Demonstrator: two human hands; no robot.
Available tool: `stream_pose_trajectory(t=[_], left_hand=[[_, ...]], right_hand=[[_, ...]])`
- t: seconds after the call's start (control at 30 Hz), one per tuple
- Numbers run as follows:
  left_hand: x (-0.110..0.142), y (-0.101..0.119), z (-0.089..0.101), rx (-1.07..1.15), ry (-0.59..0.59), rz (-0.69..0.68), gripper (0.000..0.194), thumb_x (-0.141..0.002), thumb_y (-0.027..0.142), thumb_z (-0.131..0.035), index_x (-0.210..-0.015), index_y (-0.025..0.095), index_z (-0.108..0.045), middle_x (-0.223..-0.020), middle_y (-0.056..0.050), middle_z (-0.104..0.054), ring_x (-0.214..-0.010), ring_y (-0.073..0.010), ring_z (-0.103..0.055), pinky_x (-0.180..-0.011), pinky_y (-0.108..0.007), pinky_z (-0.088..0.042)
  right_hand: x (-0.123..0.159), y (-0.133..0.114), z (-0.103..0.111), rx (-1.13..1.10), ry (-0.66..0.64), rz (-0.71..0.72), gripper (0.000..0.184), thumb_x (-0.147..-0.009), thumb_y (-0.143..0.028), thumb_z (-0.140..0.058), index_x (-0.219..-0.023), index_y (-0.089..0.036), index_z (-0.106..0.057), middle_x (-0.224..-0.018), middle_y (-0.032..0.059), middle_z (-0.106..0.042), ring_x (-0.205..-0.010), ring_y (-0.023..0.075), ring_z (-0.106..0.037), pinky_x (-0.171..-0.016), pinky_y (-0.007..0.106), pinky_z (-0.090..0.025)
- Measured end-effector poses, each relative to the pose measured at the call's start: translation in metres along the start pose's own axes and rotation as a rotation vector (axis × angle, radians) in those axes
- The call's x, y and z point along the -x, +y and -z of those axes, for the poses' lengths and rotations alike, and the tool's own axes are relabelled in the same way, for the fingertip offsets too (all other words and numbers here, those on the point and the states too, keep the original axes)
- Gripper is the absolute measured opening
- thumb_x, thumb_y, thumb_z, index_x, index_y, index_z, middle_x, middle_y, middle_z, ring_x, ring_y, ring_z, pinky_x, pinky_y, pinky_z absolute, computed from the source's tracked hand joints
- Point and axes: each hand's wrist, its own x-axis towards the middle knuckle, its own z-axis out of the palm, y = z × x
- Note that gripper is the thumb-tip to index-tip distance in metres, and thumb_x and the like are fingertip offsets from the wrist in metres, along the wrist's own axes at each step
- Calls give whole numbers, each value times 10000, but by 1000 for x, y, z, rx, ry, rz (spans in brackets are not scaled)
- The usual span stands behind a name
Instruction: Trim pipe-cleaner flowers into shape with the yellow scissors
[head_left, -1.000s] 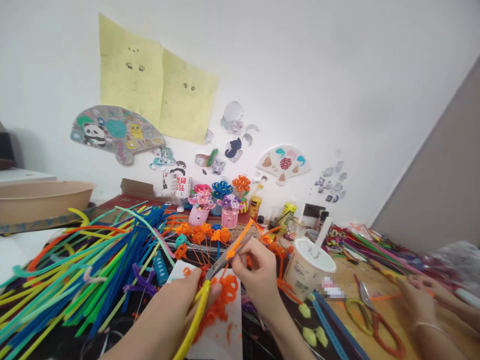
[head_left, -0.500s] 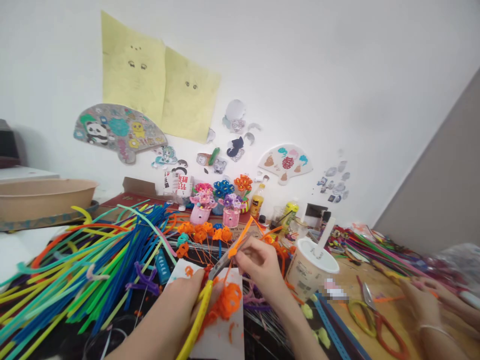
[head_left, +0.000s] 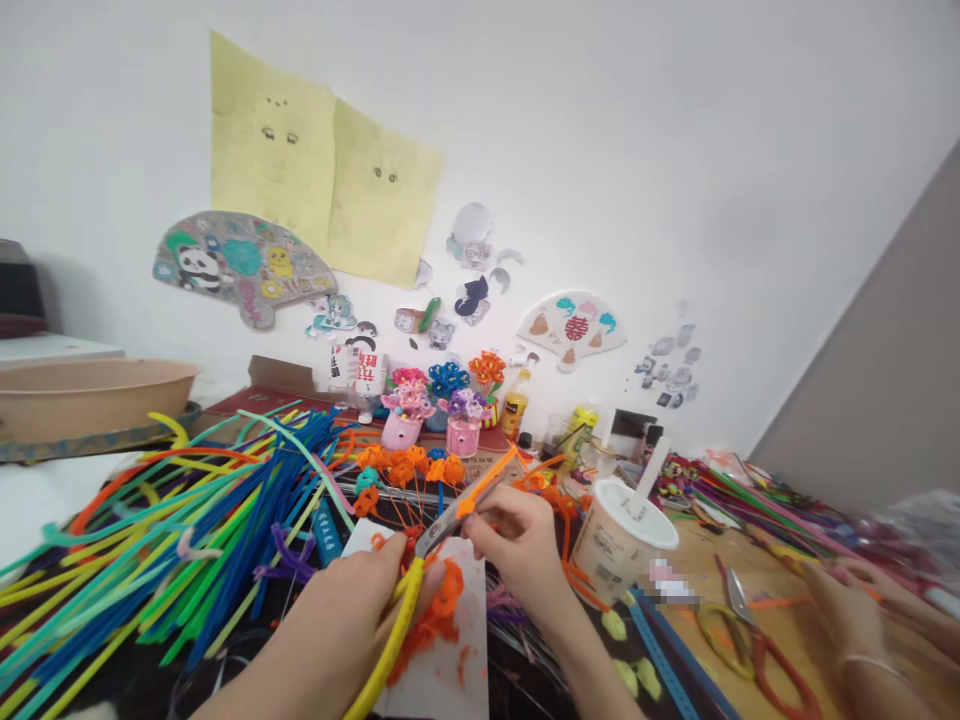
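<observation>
My left hand (head_left: pixel 367 590) is closed round the yellow handles of a pair of scissors (head_left: pixel 401 635), whose metal blades point up and to the right. Pinched in the fingers of my right hand (head_left: pixel 521 530) is an orange pipe cleaner (head_left: pixel 491 477), which lies along the blades. Beneath both hands is a white sheet (head_left: pixel 469 665) strewn with orange fuzz and clippings. Orange pipe-cleaner loops (head_left: pixel 442 600) lie on it, partly hidden behind my left hand.
Bundled pipe cleaners (head_left: pixel 187 540) spread across the left. Pipe-cleaner flower pots (head_left: pixel 463 437) stand at the back. To the right are a white-lidded tub (head_left: pixel 626 530), a second pair of scissors (head_left: pixel 739 600), and another person's hands (head_left: pixel 847 600).
The scissors and both hands have shifted slightly. The orange pipe cleaner now leans further right along the blades, and less of the orange loops shows beside my left hand.
</observation>
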Motion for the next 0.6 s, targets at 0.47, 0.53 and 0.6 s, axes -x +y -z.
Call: stream_pose_trajectory(t=[0.47, 0.53, 0.6], left_hand=[[-5, -3, -1, -77, -39, 34, 348, -894, 411, -299, -895, 195, -572, -728, -87, -694, -687, -245, -669, -563, -286, -374], [-5, -5, -2, -72, -47, 27, 352, -895, 408, -299, -892, 191, -576, -714, -84, -689, -658, -239, -662, -556, -285, -374], [-5, -6, -3, -92, -43, 34, 351, -894, 394, -301, -909, 189, -585, -724, -89, -692, -663, -243, -664, -553, -285, -376]], right_hand=[[2, -9, -3, 252, 64, 114, 147, -669, -85, -519, -611, -177, -618, -592, -6, -574, -540, 123, -478, -519, 237, -380], [2, -9, -3, 256, 63, 114, 150, -669, -84, -517, -621, -175, -626, -598, -4, -575, -539, 123, -478, -523, 238, -380], [2, -8, -3, 255, 65, 109, 154, -668, -80, -511, -627, -173, -626, -602, -3, -574, -544, 125, -483, -531, 241, -382]])
